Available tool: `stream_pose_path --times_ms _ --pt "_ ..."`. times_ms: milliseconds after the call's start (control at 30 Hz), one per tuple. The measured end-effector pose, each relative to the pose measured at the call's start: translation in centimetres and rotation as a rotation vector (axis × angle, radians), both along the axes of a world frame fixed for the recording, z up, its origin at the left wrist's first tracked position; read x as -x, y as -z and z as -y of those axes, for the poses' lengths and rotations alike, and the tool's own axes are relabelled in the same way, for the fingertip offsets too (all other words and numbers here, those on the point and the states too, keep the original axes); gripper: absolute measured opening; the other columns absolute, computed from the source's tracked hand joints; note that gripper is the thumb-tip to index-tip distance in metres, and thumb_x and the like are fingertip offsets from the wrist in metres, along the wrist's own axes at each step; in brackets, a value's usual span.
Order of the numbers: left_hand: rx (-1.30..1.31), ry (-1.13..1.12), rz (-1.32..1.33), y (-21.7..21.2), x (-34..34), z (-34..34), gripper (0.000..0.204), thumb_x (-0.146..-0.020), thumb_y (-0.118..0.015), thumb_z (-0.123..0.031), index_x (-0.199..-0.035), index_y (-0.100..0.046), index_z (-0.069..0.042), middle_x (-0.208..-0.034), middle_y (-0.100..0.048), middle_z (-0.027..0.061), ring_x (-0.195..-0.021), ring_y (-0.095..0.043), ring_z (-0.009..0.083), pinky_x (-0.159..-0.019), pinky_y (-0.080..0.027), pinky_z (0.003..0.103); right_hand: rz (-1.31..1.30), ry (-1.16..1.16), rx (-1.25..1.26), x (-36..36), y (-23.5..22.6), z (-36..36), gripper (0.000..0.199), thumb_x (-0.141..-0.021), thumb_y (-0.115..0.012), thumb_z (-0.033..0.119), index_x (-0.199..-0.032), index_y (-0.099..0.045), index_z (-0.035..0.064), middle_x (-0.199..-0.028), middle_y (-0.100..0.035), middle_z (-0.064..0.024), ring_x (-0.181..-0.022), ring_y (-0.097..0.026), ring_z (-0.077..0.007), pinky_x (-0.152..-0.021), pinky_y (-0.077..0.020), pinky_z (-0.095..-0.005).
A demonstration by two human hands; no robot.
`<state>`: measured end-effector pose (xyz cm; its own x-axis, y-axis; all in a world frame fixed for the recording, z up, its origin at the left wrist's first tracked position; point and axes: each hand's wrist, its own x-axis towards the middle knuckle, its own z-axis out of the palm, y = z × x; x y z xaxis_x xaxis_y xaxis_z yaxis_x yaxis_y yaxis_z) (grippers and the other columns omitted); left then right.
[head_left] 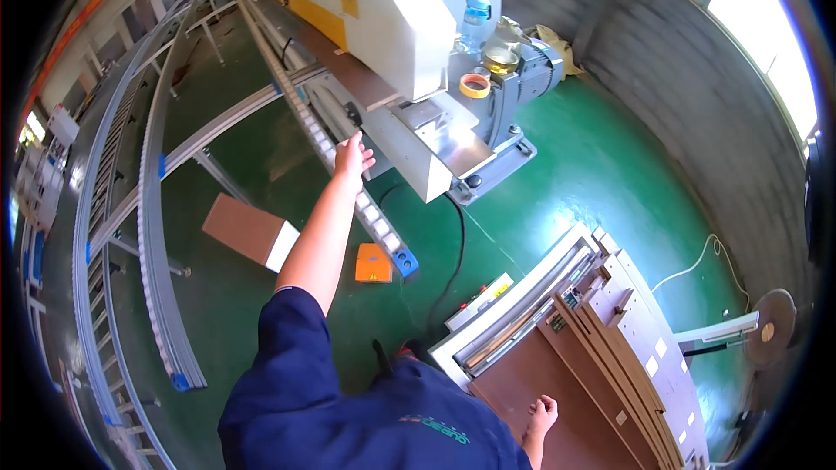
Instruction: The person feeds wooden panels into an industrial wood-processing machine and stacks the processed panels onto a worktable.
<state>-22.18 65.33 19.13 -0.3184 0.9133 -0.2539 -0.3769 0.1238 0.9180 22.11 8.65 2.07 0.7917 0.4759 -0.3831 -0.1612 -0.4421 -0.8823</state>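
Observation:
My left arm stretches forward, and my left hand (352,157) is at the end of the white-and-grey machine (396,30), beside the roller rail (376,221). Its thumb points up and its fingers are partly spread, with nothing visible in them. Whether it touches the machine I cannot tell. Low on the right, my right hand (542,416) is curled closed above the stack of brown panels (531,383); nothing shows in it. A thin brown board (370,87) lies along the machine's side, just beyond my left hand.
An orange box (374,263) and a brown carton (244,228) sit below the rail. On the machine's end stand a blue bottle (475,13), a tape roll (475,85) and a motor (538,70). A black cable (461,239) crosses the green floor. Long conveyor frames (150,235) run at left.

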Motion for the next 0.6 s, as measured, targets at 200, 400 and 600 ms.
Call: stream_pose_path --times_ms 200,400,600 --pt "0.152 0.02 0.053 3.6 -1.6 -8.9 0.069 -0.086 -0.064 -0.042 -0.131 -0.038 0.004 -0.122 -0.046 0.0215 -0.1 -0.058 0.0317 -0.081 -0.054 0.044 -0.045 0.105 0.044 1.8 1.1 3.7 0.013 -0.085 -0.055 -0.002 -0.098 -0.058 0.0005 -0.081 -0.058 -0.0048 -0.063 -0.056 -0.011 -0.055 -0.046 -0.0226" --pt "0.212 0.068 0.058 6.3 -1.9 -11.9 0.055 -0.085 -0.065 -0.045 -0.115 -0.052 -0.001 -0.096 -0.064 0.0129 -0.083 -0.065 0.023 -0.077 -0.053 0.039 -0.129 0.184 0.017 4.0 0.6 3.1 0.013 -0.084 -0.055 -0.003 -0.096 -0.057 -0.0003 -0.078 -0.058 -0.0049 -0.061 -0.056 -0.011 -0.053 -0.0453 -0.0217" --pt "0.112 0.091 -0.01 7.7 -5.2 -9.5 0.039 -0.087 -0.064 -0.042 -0.098 -0.059 -0.006 -0.084 -0.065 0.0056 -0.064 -0.061 0.0154 -0.052 -0.048 0.028 -0.149 0.084 -0.016 3.9 -1.4 -3.0 0.013 -0.084 -0.054 -0.003 -0.097 -0.057 -0.0005 -0.078 -0.058 -0.0054 -0.061 -0.055 -0.0106 -0.054 -0.0441 -0.021"
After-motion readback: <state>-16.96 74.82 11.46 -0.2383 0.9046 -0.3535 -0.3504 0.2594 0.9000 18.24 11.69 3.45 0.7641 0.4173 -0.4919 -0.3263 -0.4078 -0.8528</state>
